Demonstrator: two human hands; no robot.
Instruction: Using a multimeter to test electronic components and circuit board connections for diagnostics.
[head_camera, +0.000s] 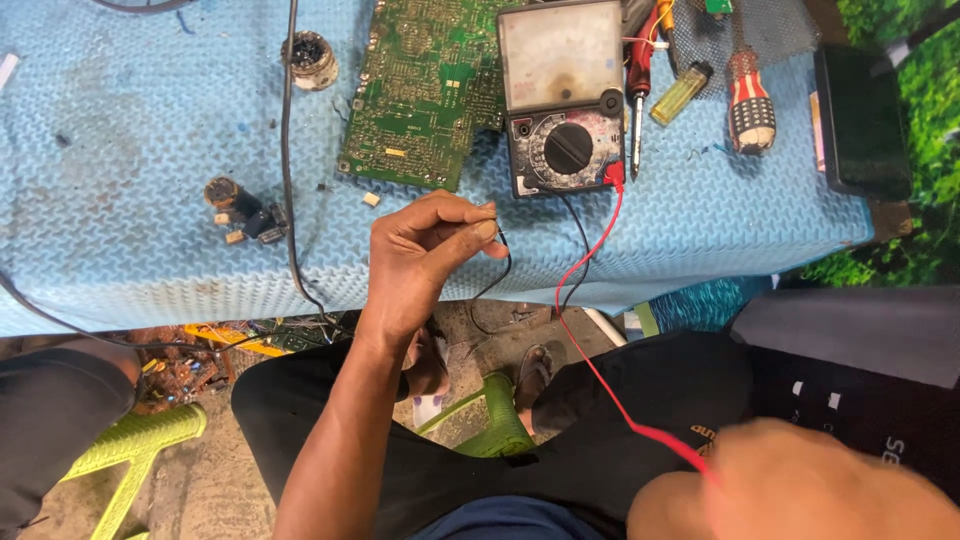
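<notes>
Two test leads run from the analogue meter (562, 100) on the blue table (130, 180): the left hand (425, 250) pinches the black lead (500, 262) in a closed grip just below it, while the blurred right hand (800, 490) holds the red lead (600, 290) near the lap, its grip unreadable.

Black and red meter leads, both held.
Black lead (500, 265) droops from a pinch above the blue mat's front edge, looping back up to the meter. Red lead (590, 300) runs down from the meter to the lap, taut.
</notes>
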